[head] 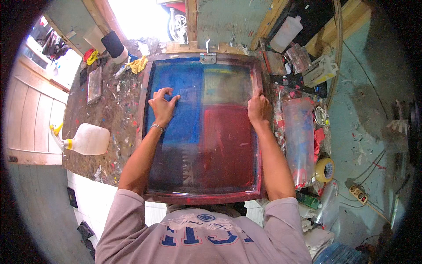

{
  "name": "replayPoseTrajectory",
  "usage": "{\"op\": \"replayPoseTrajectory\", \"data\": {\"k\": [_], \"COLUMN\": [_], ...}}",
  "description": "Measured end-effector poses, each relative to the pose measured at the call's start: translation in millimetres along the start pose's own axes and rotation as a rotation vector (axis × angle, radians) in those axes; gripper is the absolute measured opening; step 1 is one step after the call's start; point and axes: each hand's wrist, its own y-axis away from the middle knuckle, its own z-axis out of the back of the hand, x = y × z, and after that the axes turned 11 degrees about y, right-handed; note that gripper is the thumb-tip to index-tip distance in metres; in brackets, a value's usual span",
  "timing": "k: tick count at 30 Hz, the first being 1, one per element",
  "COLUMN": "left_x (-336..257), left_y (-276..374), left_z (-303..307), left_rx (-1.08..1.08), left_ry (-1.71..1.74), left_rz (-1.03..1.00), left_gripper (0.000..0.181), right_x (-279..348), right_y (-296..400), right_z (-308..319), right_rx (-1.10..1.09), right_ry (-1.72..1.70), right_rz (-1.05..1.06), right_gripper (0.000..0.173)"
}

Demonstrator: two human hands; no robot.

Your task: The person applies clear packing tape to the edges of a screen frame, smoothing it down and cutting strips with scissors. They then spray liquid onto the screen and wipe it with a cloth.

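Before me lies a wooden-framed screen-printing screen (202,197), its mesh divided into blue, yellowish, red and dark areas. A metal hinge clamp (208,58) sits at the middle of its far rail. Over the blue mesh area (179,125) is my left hand (163,105), fingers curled and thumb apart from the forefinger. I see nothing in it; whether it touches the mesh is unclear. My right hand (259,107) grips the right rail of the screen, its fingers bent around the wood.
Left on the stained table (122,109) lie a spray bottle (90,139), a flat block (95,85) and a yellow cloth (138,64). To the right are a clear plastic roll (299,138), packing tape (324,170) and a white bottle (286,34). A power strip (358,195) hangs beyond.
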Motion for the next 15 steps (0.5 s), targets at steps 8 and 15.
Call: {"op": "replayPoseTrajectory", "data": {"k": [8, 15], "left_x": [-62.0, -8.7], "left_y": [11.1, -0.3], "left_z": [-31.8, -12.0], "left_rx": [0.455, 0.478], "left_ry": [-0.096, -0.459], "left_rz": [-0.585, -0.156], "left_gripper": [0.056, 0.068], "right_x": [11.7, -8.9], "right_y": [33.9, 53.9], "right_z": [-31.3, 1.9], "right_rx": [-0.181, -0.336], "right_ry": [-0.182, -0.637], "right_rz": [0.362, 0.226], "right_gripper": [0.061, 0.052]}}
